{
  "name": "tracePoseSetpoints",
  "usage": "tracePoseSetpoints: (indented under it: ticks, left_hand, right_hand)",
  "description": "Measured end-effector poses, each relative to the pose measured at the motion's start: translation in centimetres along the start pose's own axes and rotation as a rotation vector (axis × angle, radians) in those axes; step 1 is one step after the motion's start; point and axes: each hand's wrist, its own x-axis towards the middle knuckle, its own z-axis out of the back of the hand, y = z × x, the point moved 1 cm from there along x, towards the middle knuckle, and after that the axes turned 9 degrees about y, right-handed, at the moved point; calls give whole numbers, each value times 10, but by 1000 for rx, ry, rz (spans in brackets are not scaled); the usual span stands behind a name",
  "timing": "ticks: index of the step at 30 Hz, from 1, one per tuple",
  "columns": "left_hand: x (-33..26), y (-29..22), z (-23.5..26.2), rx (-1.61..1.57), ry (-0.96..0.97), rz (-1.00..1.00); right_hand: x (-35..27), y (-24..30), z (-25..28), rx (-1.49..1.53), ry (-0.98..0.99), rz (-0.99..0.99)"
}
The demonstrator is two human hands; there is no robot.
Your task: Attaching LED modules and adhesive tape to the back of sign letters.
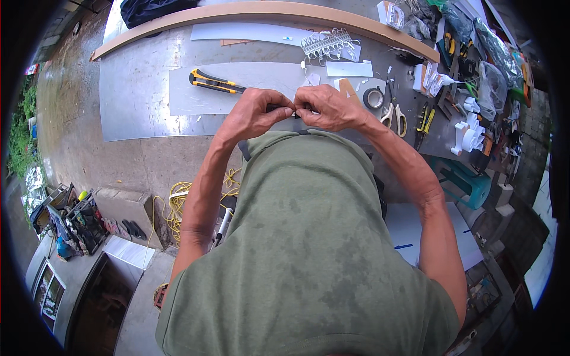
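Close together over the near edge of the grey worktable (139,113), my left hand (258,111) and my right hand (329,108) meet with their fingertips pinched. A small dark piece shows between the left thumb and fingers; its kind is too small to tell. The right fingers are closed at the same spot, and what they grip is hidden. Just beyond my left hand lies a yellow and black utility knife (212,82) on a grey sheet (184,98). A roll of dark tape (373,97) and white-handled scissors (394,118) lie to the right of my right hand.
A long brown bar (249,9) spans the table's far side. Nearer lie white modules with wires (329,44). Yellow-handled pliers (425,118), white fittings (470,135) and plastic bags (491,89) crowd the right. Below stand a green stool (472,185) and coiled yellow cable (177,204).
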Motion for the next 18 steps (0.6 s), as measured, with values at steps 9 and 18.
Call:
tracePoseSetpoints:
  ticks: [9,18]
  left_hand:
    - [0,11,-3,-241,-64,48]
    - [-1,5,-11,-373,-143,81]
  right_hand:
    - [-16,19,20,331,21,-251]
    - [-24,27,3,181,-223,5]
